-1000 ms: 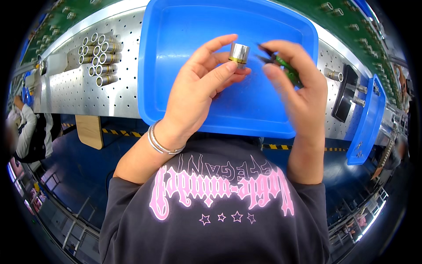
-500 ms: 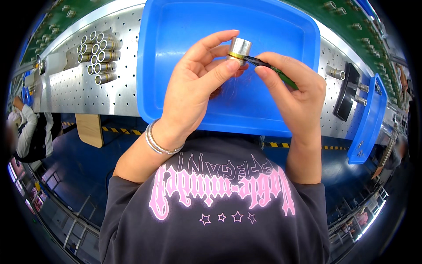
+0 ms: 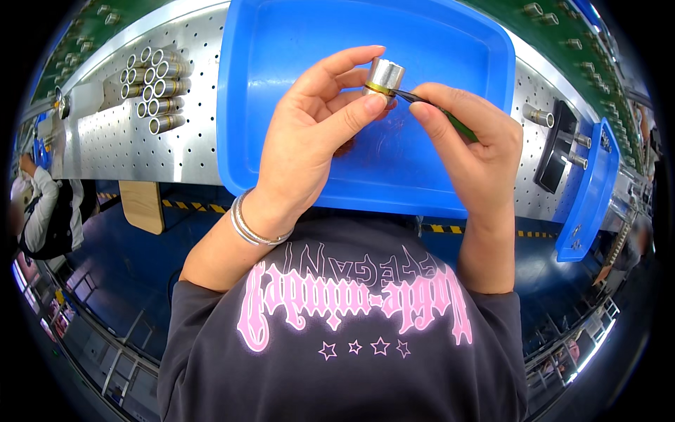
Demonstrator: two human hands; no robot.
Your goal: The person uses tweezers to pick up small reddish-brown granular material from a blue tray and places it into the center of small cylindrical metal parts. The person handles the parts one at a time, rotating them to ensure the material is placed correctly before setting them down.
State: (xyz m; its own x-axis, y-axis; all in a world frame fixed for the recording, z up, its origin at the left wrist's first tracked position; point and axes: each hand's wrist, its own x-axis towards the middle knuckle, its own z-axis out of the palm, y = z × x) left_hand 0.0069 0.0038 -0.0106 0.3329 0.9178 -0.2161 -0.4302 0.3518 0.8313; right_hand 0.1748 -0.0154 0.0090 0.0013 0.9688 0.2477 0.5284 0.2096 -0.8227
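Your dark shirt [image 3: 344, 327] carries one line of bold pink gothic-style lettering [image 3: 355, 299], upside down as the head camera sees it, with thinner outlined letters [image 3: 341, 273] just above and four pink outlined stars [image 3: 380, 345] in a row below.

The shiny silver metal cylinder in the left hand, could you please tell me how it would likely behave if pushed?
Laid on its side, the shiny silver metal cylinder would probably roll, given its round wall. Its glossy surface may be slippery. It seems stiff, showing no visible dent in the left hand.
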